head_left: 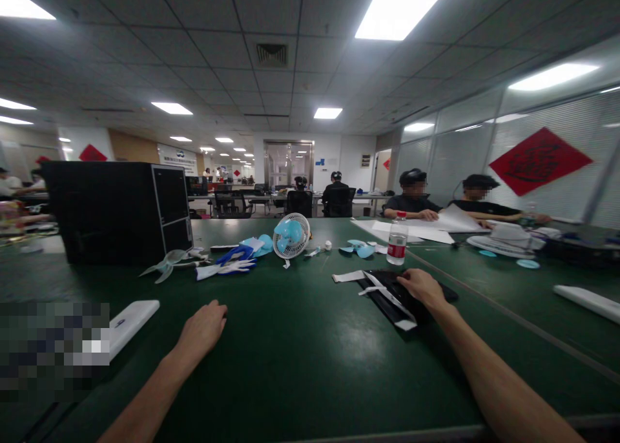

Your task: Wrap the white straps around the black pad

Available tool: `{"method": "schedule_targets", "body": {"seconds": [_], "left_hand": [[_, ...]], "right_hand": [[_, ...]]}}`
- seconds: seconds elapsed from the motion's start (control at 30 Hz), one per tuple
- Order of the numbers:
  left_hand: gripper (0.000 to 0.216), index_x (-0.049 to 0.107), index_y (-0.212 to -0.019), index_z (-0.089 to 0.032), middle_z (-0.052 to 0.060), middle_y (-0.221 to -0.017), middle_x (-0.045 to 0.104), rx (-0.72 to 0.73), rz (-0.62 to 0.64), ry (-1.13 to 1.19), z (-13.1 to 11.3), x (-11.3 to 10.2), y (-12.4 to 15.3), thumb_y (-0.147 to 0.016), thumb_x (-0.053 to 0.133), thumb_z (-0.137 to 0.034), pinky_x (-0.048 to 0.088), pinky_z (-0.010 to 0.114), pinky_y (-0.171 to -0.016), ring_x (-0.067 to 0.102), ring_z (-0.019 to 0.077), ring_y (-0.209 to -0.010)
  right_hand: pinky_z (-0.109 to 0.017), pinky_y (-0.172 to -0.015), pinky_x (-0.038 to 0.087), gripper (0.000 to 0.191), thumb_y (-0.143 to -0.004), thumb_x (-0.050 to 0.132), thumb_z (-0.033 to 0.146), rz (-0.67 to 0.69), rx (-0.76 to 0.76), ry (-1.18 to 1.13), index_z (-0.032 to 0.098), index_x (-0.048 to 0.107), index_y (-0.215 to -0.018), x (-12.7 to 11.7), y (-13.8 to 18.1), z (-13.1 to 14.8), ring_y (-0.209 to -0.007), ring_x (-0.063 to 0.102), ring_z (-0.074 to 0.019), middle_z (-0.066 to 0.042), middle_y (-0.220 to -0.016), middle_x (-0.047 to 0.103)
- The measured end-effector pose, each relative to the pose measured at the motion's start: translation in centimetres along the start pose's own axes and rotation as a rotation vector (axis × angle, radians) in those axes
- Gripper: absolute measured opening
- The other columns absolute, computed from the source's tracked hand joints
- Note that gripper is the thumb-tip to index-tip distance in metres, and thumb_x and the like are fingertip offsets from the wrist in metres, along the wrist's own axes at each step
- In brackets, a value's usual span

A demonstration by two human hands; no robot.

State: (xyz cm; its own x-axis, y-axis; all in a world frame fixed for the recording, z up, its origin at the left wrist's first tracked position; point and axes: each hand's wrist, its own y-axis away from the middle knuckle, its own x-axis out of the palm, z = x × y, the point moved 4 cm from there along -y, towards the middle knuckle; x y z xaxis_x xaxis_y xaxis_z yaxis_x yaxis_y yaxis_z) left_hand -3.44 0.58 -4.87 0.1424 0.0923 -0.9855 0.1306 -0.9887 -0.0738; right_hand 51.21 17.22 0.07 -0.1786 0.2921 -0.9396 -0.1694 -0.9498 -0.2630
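My left hand rests on the green table, fingers loosely bent and nothing visible in them. A white flat case lies to its left. On the right, my right hand has its fingers curled on the black, flat, bag-like item; its underside is hidden. White paper or tape strips lie across that item, whose exact kind I cannot make out. Just behind it stands a clear bottle with a red label.
A black computer case stands at left. Blue-and-white gloves, a small fan and blue fan blades lie along the middle. Two people sit at right behind white paper sheets. Another white case lies at far right.
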Motion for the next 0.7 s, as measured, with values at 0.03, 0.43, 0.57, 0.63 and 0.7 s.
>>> {"method": "schedule_targets", "body": {"seconds": [0.03,0.43,0.57,0.63,0.7], "left_hand": [[0.024,0.063,-0.104,-0.021,0.008,-0.110,0.059,0.000,-0.001,0.000,0.03,0.02,-0.02,-0.086,0.048,-0.027,0.046,0.030,-0.079,0.058,0.0197,-0.098],[0.024,0.064,-0.104,-0.023,0.007,-0.111,0.059,-0.017,-0.003,0.013,0.06,0.03,0.05,-0.085,0.050,-0.027,0.047,0.030,-0.079,0.058,0.0198,-0.098],[0.024,0.063,-0.104,-0.022,0.008,-0.110,0.059,0.003,-0.005,0.007,0.02,0.08,-0.01,-0.086,0.048,-0.027,0.047,0.030,-0.078,0.058,0.0195,-0.096],[0.023,0.064,-0.101,-0.021,0.008,-0.108,0.059,0.002,-0.009,-0.008,-0.07,0.01,-0.04,-0.086,0.047,-0.025,0.047,0.030,-0.079,0.059,0.0201,-0.096],[0.023,0.064,-0.101,-0.021,0.009,-0.108,0.059,-0.004,-0.012,-0.015,-0.17,-0.10,0.00,-0.085,0.047,-0.024,0.046,0.031,-0.079,0.058,0.0207,-0.096]], "right_hand": [[-0.031,-0.069,0.046,0.030,-0.082,0.050,0.040,-0.002,0.001,0.000,0.018,0.070,-0.090,0.02,-0.03,-0.03,-0.093,0.064,-0.0259,-0.012,-0.102,0.068],[-0.030,-0.070,0.046,0.030,-0.082,0.050,0.040,-0.014,-0.005,0.018,0.020,0.070,-0.090,0.17,-0.23,-0.17,-0.093,0.064,-0.0242,-0.010,-0.103,0.068],[-0.029,-0.070,0.045,0.030,-0.083,0.050,0.039,-0.031,-0.033,0.020,0.018,0.070,-0.086,0.36,-0.51,-0.30,-0.091,0.064,-0.0238,-0.010,-0.100,0.069],[-0.029,-0.071,0.045,0.030,-0.083,0.050,0.039,-0.040,-0.047,0.025,0.017,0.071,-0.086,0.50,-0.67,-0.40,-0.091,0.064,-0.0239,-0.010,-0.098,0.069],[-0.030,-0.072,0.045,0.030,-0.083,0.050,0.038,-0.038,-0.051,0.024,0.017,0.071,-0.087,0.60,-0.76,-0.49,-0.091,0.064,-0.0241,-0.011,-0.099,0.069]]}}
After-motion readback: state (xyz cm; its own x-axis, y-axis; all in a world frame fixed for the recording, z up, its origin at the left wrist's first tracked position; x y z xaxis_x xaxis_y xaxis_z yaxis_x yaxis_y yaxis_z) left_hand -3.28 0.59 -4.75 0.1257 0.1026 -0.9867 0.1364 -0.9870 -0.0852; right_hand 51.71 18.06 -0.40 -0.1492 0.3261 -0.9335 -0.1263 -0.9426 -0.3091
